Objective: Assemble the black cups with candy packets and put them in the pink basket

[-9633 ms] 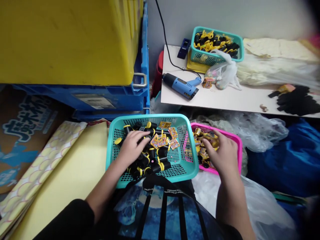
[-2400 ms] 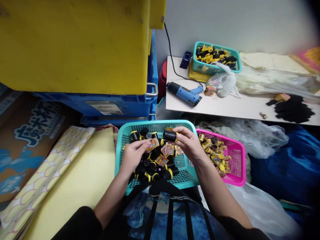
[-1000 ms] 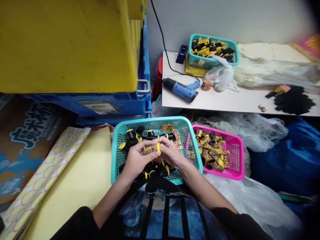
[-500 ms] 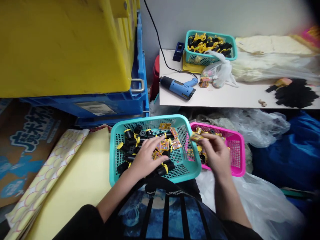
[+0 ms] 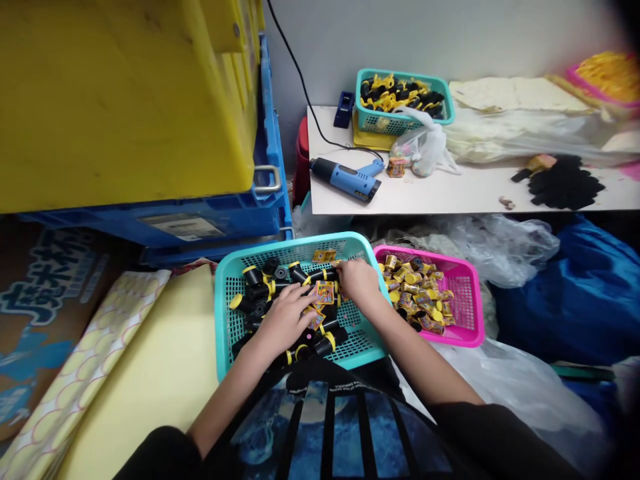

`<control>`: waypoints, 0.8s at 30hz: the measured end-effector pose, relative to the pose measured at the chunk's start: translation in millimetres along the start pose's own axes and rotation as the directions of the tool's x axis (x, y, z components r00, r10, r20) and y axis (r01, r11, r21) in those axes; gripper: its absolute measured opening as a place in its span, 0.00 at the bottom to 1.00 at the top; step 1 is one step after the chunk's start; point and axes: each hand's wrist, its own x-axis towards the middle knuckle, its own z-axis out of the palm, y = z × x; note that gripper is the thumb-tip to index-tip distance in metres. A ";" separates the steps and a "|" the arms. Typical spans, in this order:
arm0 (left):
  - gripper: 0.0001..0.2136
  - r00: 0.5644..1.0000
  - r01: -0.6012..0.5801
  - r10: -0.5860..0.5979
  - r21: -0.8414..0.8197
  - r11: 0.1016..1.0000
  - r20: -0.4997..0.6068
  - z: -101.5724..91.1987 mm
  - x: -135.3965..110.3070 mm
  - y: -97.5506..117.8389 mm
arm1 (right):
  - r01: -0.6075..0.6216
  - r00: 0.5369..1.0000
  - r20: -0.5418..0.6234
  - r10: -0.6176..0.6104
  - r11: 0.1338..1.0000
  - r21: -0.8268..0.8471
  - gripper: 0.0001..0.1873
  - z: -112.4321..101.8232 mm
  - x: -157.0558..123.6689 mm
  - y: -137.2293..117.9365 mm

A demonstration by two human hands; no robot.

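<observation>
On my lap, a teal basket (image 5: 296,241) holds several black cylinders (image 5: 254,275) with yellow ends and small printed orange-yellow labels (image 5: 325,292). My left hand (image 5: 284,321) rests over the cylinders with its fingers stretched and thumb apart, beside the labels. Toward the basket's far right side, my right hand (image 5: 359,281) is closed, its fingertips pointing down and left; a bit of orange shows there, but its hold is mostly hidden. A pink basket (image 5: 467,313) stands to the right, with many small label-wrapped pieces (image 5: 413,287) inside.
A white table (image 5: 440,195) ahead carries a blue heat gun (image 5: 350,180), a teal basket (image 5: 367,121) of yellow and black parts, a plastic bag (image 5: 425,150) and a black pile (image 5: 565,183). Stacked blue crates (image 5: 235,217) and a yellow bin (image 5: 125,100) rise at left.
My right hand has moved left from above the pink basket into the teal basket, and the yellow-orange piece it held is out of sight. My left hand stays over the cylinders.
</observation>
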 end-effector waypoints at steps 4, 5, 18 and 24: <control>0.10 0.986 0.016 -0.043 -0.167 0.986 -0.159 -9.8 3.8 1.3 | 0.140 0.990 0.028 -0.140 0.990 0.013 0.11 -6.5 -7.4 11.1; 0.09 0.976 0.047 -0.097 -0.242 0.969 -0.196 -12.0 4.6 2.7 | 0.171 0.985 0.018 -0.171 0.985 0.022 0.12 -8.1 -10.8 12.2; 0.23 0.840 0.072 -0.516 -0.909 0.411 -0.167 -18.7 3.9 22.1 | 0.340 0.935 -0.321 -0.151 0.638 0.691 0.15 -19.3 -50.2 -28.3; 0.18 0.825 0.049 -0.512 -0.872 0.487 -0.239 -23.7 3.6 20.6 | 0.057 0.992 -0.002 -0.124 0.441 0.896 0.16 -29.0 -35.7 -46.2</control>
